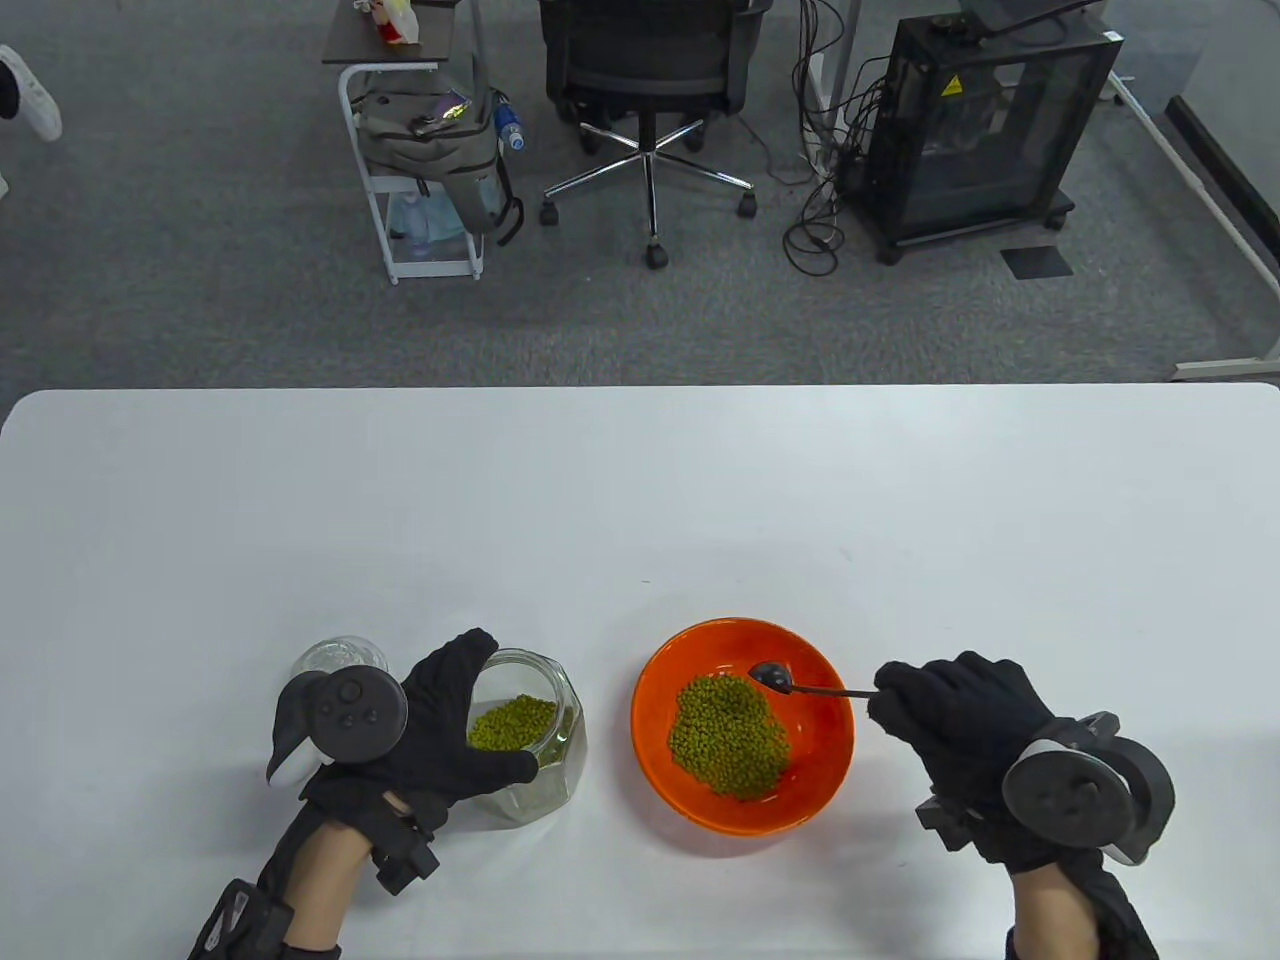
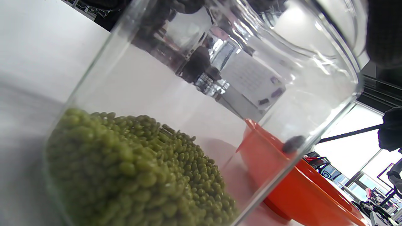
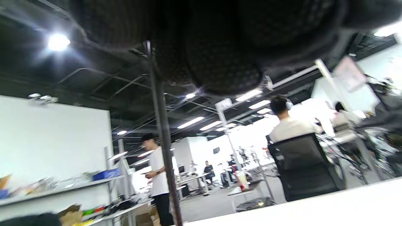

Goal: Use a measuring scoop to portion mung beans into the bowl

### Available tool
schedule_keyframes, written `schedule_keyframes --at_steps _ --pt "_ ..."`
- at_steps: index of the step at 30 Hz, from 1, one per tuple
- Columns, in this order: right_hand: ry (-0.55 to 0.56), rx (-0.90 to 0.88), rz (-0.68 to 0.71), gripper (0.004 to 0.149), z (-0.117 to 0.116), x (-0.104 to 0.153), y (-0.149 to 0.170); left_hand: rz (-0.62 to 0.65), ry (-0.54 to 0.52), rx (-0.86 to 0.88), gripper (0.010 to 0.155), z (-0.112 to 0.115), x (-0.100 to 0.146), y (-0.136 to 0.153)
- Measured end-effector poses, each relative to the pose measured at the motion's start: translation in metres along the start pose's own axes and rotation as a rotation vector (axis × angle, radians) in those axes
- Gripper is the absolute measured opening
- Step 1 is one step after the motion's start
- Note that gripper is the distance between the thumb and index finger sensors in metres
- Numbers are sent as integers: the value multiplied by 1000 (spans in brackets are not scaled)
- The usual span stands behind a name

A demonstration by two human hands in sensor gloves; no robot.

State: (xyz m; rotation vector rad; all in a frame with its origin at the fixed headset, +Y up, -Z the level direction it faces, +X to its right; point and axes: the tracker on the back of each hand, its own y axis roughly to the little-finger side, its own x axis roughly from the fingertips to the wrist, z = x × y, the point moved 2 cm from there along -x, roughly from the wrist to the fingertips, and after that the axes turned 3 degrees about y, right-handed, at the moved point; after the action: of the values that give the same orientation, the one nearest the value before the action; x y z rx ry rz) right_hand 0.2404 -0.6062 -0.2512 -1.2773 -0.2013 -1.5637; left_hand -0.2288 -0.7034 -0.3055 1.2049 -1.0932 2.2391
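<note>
An orange bowl (image 1: 830,735) sits right of centre near the table's front, with a heap of mung beans (image 1: 728,738) in it. My right hand (image 1: 935,715) pinches the thin handle of a dark measuring scoop (image 1: 772,677); its head hangs over the bowl's far side. My left hand (image 1: 455,725) grips a tilted glass jar (image 1: 535,735) of mung beans (image 1: 512,722), mouth facing the bowl. In the left wrist view the jar (image 2: 282,78) fills the frame, with beans (image 2: 135,175) low inside and the bowl (image 2: 301,191) beyond. The scoop handle (image 3: 161,131) crosses the right wrist view.
A clear glass lid (image 1: 338,657) lies on the table just behind my left hand. Beyond the table's far edge stand an office chair (image 1: 650,90), a white trolley with a bag (image 1: 425,150) and a black cabinet (image 1: 985,130).
</note>
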Motion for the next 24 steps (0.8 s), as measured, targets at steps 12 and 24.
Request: schedule_keyframes --at_steps 12,24 --pt "216 -481 -449 43 -8 -7 26 1 -3 3 125 0 0 0" --pt "13 -571 -428 43 -67 -48 -55 2 -2 0 125 0 0 0"
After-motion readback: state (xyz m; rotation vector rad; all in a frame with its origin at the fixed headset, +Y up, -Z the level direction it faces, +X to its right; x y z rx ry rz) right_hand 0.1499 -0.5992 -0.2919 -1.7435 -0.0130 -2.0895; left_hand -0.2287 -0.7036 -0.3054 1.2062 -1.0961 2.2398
